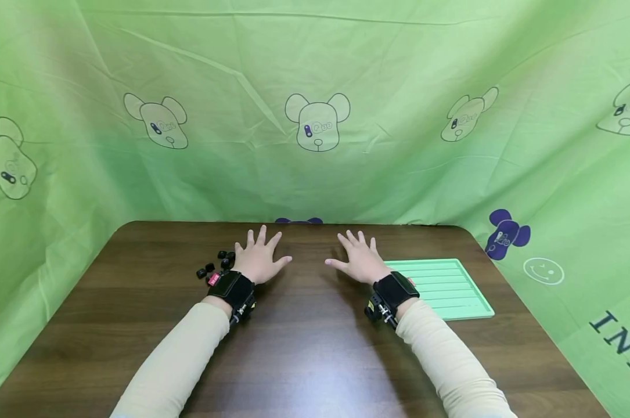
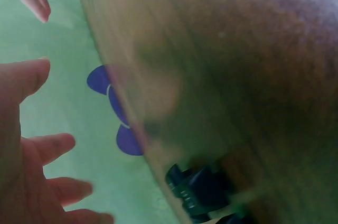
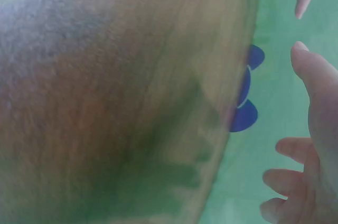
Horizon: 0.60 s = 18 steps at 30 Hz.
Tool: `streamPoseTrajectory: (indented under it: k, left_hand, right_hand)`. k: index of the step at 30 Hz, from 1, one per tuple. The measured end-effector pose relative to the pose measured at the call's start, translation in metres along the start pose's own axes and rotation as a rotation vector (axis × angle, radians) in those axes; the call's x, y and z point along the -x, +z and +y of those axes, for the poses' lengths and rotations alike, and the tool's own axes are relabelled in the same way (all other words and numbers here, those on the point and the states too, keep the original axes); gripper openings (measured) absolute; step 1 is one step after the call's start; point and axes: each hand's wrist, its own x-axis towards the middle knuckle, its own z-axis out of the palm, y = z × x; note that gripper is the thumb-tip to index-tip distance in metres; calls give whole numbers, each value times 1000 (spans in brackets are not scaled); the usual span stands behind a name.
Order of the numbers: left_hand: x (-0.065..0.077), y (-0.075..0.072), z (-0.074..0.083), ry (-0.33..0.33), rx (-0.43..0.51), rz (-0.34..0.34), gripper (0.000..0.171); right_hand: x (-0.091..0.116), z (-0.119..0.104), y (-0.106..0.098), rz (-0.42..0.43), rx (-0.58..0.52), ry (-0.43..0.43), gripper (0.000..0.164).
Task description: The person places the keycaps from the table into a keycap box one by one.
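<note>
My left hand (image 1: 257, 262) hovers palm down toward the far side of the wooden table with its fingers spread, holding nothing. Just left of it lie several small black cubes (image 1: 210, 267), some partly hidden behind the hand and wrist. In the left wrist view the black cubes (image 2: 207, 191) show pale markings too blurred to read. My right hand (image 1: 364, 264) is likewise spread and holds nothing, with its shadow on the table. Beside that hand lies a mint-green ridged tray (image 1: 445, 287), its near left part covered by the right wrist and sleeve.
The dark brown wooden table (image 1: 304, 348) has rounded far corners. A green cloth (image 1: 388, 180) printed with bear heads hangs behind it and down the sides. A black camera strap sits on the left wrist (image 1: 232, 289) and another on the right wrist (image 1: 395, 290).
</note>
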Motion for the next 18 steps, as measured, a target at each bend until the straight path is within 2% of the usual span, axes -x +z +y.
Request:
streamPoseTrajectory:
  k: [5, 9, 13, 18]
  left_hand:
    - [2, -9, 5, 11, 14, -29, 68]
    - [3, -14, 12, 45, 15, -11, 60]
    - [3, -16, 21, 77, 35, -2, 48]
    - [1, -17, 35, 73, 69, -18, 40]
  right_hand:
    - [1, 3, -10, 2, -38, -23, 78]
    - [5, 8, -16, 24, -37, -58, 72]
    - [13, 16, -24, 64, -31, -87, 64]
    - [23, 32, -33, 90, -31, -98, 54]
